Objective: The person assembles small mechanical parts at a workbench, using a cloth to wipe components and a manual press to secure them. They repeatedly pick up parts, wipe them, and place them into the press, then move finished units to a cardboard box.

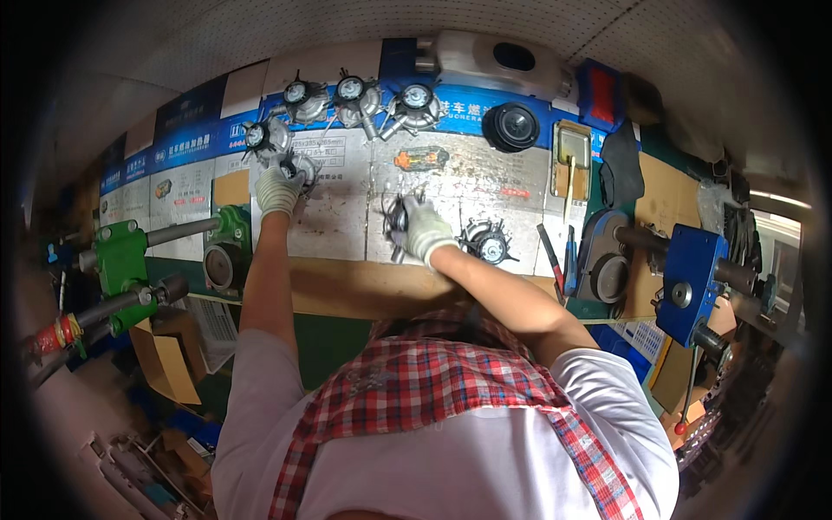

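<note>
My left hand [277,192], in a whitish knitted glove, reaches forward with its fingers closed around the near edge of a round silver metal housing [303,173]. My right hand [428,230], gloved the same way and slightly blurred, grips a second housing with a dark body [396,218] near the bench's front. Just right of that hand lies another spiky round housing [487,243]. Beyond my left hand, several more such housings [350,89] with dark protruding prongs and short pipe stubs form a curved row.
Flattened printed cardboard [338,221] covers the bench. Behind stand a large silver casing [511,65] and a black round part [511,127]. At right are a tray with a brush [569,160], pliers [569,260] and a blue press [691,286]; a green press [121,269] stands left.
</note>
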`<state>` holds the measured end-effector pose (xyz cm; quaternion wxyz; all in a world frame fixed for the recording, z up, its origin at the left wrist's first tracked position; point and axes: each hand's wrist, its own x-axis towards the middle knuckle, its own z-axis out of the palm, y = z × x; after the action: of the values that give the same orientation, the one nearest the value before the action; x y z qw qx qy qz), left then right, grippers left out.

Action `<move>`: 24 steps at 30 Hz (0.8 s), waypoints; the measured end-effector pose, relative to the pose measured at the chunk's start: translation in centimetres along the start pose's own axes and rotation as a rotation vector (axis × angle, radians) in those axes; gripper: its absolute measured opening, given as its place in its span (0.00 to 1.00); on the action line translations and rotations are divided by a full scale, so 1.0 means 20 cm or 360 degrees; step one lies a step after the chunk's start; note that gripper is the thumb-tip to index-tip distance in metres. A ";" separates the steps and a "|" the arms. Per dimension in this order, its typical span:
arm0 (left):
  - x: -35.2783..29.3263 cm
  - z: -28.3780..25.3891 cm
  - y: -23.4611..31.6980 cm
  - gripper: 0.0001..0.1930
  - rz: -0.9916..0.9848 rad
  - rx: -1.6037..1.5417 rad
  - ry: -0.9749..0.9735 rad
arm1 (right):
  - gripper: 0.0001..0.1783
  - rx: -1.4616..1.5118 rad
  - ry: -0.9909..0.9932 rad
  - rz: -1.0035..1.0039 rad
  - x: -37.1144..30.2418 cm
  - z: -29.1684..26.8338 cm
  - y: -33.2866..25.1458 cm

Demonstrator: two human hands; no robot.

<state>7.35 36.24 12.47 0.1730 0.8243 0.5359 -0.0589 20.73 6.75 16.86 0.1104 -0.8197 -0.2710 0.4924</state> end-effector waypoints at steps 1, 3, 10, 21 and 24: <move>-0.01 0.02 -0.02 0.28 0.0201 -0.0055 0.0136 | 0.46 -0.0071 -0.0170 0.0044 -0.03 0.02 -0.03; -0.12 0.02 0.02 0.23 0.0518 -0.0117 0.0258 | 0.48 -0.0243 -0.0342 -0.0084 -0.03 0.10 0.00; -0.70 0.07 0.10 0.29 0.0977 0.0295 -0.0643 | 0.50 -0.1108 0.1071 -0.0388 0.23 -0.68 -0.26; 0.62 -0.22 0.06 0.28 0.0045 0.0325 0.0024 | 0.42 -0.1231 0.0376 -0.0143 0.44 -0.41 -0.17; 0.64 -0.19 -0.01 0.23 0.0162 0.0164 -0.0257 | 0.46 -0.1282 0.0199 -0.0233 0.21 -0.16 -0.20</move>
<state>12.23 48.70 12.38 0.1758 0.8508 0.4740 -0.1436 23.78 12.70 17.14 -0.1681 -0.8044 -0.4923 0.2871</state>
